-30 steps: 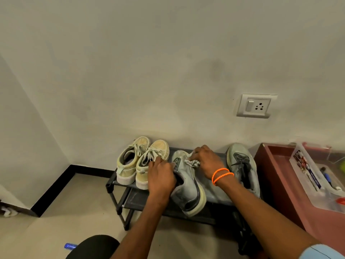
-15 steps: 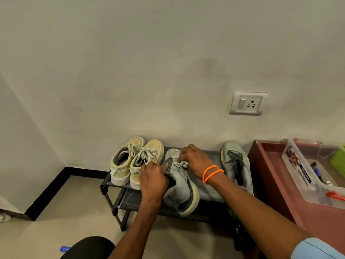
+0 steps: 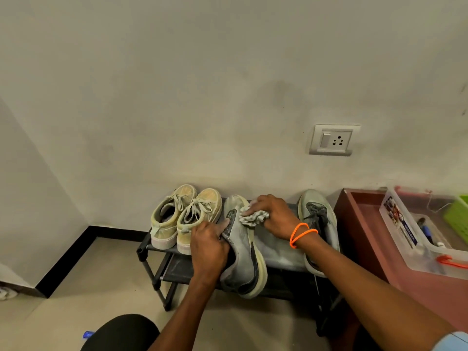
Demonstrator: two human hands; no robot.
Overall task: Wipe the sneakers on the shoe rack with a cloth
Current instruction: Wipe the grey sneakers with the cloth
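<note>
A grey sneaker with a dark swoosh (image 3: 244,252) lies tilted on its side on the black shoe rack (image 3: 157,262). My left hand (image 3: 209,245) grips its collar and tongue. My right hand (image 3: 274,216), with orange bands on the wrist, holds a crumpled pale spotted cloth (image 3: 253,216) pressed on the sneaker's side near the toe. The matching grey sneaker (image 3: 317,224) stands upright at the rack's right end, partly behind my right forearm. A pair of yellowish canvas sneakers (image 3: 186,216) stands at the left end.
A reddish-brown table (image 3: 374,249) stands to the right with a clear plastic box (image 3: 410,239) of small items and a green basket (image 3: 458,219). A wall socket (image 3: 333,139) is above the rack. My dark knee (image 3: 121,334) is low in view; beside it lies a blue cap (image 3: 88,334).
My right hand has moved the cloth a little along the sneaker's side, and more cloth shows now. The left hand keeps its grip. The camera has shifted slightly.
</note>
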